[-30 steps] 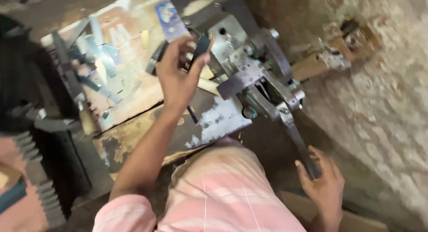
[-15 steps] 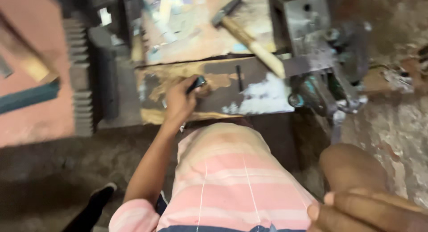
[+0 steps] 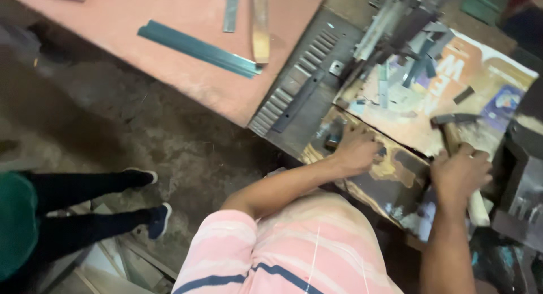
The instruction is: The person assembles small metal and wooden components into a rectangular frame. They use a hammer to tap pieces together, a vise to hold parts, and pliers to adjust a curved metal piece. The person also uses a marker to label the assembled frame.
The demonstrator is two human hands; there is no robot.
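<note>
My left hand [image 3: 356, 151] presses down on a small dark metal piece [image 3: 334, 140] at the near edge of a worn wooden board [image 3: 396, 175]. My right hand [image 3: 459, 172] is closed around the wooden handle of a hammer [image 3: 452, 137], whose dark head lies over the printed sheet [image 3: 452, 85] on the bench. What sits under the left palm is hidden.
A ribbed grey metal block [image 3: 294, 93] lies left of the board. Metal strips and scraps [image 3: 396, 28] pile at the back. A pink table [image 3: 169, 39] carries a teal metal bar [image 3: 198, 48]. A dark press [image 3: 523, 175] stands at right. Another person's legs [image 3: 85, 206] stand at left.
The view swung left. My right hand rose from my lap and took hold of the hammer handle. My left hand stays on the board with the small piece.
</note>
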